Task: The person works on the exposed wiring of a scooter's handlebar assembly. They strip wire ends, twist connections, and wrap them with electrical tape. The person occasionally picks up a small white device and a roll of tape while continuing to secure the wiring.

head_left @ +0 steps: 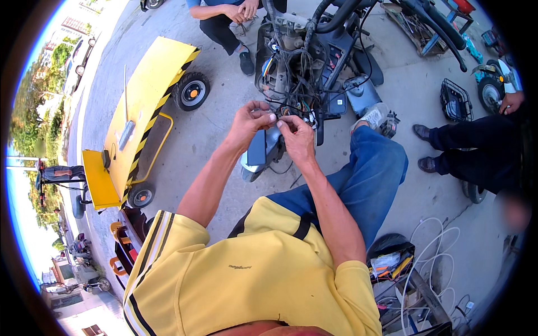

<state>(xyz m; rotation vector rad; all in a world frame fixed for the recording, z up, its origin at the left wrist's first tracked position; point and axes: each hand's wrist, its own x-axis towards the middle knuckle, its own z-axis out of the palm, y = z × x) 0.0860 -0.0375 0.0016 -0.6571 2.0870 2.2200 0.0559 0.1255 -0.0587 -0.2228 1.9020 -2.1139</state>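
Note:
In front of me stands a partly stripped scooter with a bundle of exposed wires (pixel 297 73) in its open front. My left hand (pixel 252 122) is at the lower end of this bundle, thumb and forefinger pinched together. Close beside it, my right hand (pixel 298 140) pinches in the same way, and the fingertips of both hands nearly meet. What lies between them is too small to make out, though thin wires run close by. Below the hands are a dark flat rectangular piece (pixel 256 149) and a silver-grey fender (pixel 250 171).
A yellow flatbed cart (pixel 147 84) stands at left. A co-worker's hands (pixel 242 11) show at the top; another person in dark trousers (pixel 476 120) is at right. A black wire basket (pixel 456 101), a grey panel (pixel 361 94) and a tool bag (pixel 392 260) lie on the ground.

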